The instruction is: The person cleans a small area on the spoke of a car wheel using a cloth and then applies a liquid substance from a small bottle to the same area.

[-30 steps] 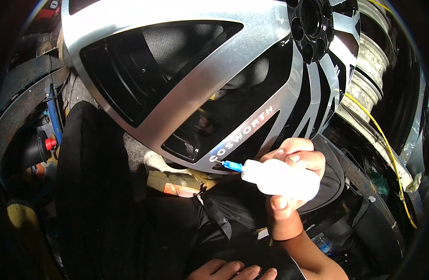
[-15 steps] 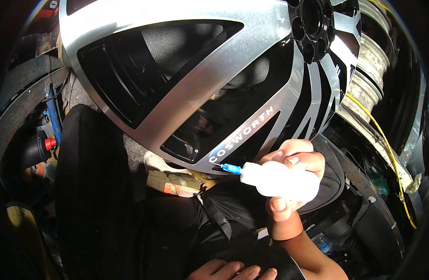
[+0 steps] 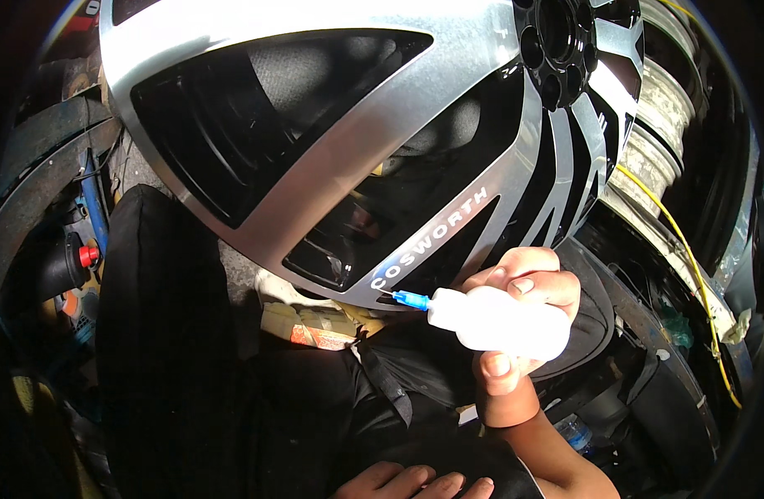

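Nozzle [image 3: 412, 300] sits near wheel rim [image 3: 200, 208] and open gap [image 3: 447, 259]

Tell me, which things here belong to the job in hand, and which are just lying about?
Part of the job:
- white bottle with blue needle tip, held in the right hand
- silver-and-black wheel, at the needle's end

Apparently just lying about:
- yellow cable
- blue bar

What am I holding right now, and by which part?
Your right hand holds a white bottle by its body, behind the blue tip. Your left hand, partly visible, shows nothing held.
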Tool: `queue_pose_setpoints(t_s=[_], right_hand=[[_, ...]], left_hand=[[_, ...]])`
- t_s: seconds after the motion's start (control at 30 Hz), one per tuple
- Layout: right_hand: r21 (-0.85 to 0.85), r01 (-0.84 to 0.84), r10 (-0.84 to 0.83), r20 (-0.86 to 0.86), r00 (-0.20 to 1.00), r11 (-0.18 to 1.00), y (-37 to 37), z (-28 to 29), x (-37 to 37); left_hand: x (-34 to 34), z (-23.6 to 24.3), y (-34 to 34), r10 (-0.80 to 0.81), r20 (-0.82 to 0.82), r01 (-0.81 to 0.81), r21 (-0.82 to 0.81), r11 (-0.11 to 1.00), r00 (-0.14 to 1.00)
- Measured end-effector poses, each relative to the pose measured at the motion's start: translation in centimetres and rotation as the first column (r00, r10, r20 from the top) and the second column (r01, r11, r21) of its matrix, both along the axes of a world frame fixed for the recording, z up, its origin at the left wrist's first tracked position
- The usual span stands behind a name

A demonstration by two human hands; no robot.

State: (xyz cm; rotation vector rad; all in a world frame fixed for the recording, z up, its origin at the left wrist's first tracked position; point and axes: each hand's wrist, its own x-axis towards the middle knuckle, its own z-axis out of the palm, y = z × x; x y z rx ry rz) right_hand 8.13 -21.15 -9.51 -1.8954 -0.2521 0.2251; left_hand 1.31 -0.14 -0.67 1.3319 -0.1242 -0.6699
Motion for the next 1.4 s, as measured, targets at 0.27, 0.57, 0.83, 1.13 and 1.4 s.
queue_pose_setpoints(t_s=[0.27, 0.57, 0.83, 1.13, 1.4], right_hand=[[-0.014, -0.007, 0.007, 0.011, 1.000, 1.000, 0.03, 0.07, -0.01], [-0.019, -0.001, 0.001, -0.012, 1.000, 1.000, 0.09, 0.09, -0.10], [0.000, 0.009, -0.009, -0.014, 1.000, 1.000, -0.03, 0.12, -0.33], [0.109, 0.014, -0.021, 0.061, 0.998, 0.994, 0.09, -0.61, -0.07], [-0.013, 0.015, -0.015, 0.015, 1.000, 1.000, 0.15, 0.18, -0.14]], left_hand=[[0.44, 0.08, 0.13, -0.019, -0.019, 0.019, 0.001, 1.000, 1.000], [0.55, 0.10, 0.10, -0.026, -0.027, 0.027, 0.007, 1.000, 0.999], [0.63, 0.15, 0.11, -0.022, -0.032, 0.022, 0.006, 1.000, 0.999], [0.58, 0.25, 0.11, -0.024, -0.029, 0.024, 0.007, 1.000, 0.999], [0.67, 0.30, 0.23, -0.052, -0.010, 0.052, -0.012, 0.999, 0.999]])
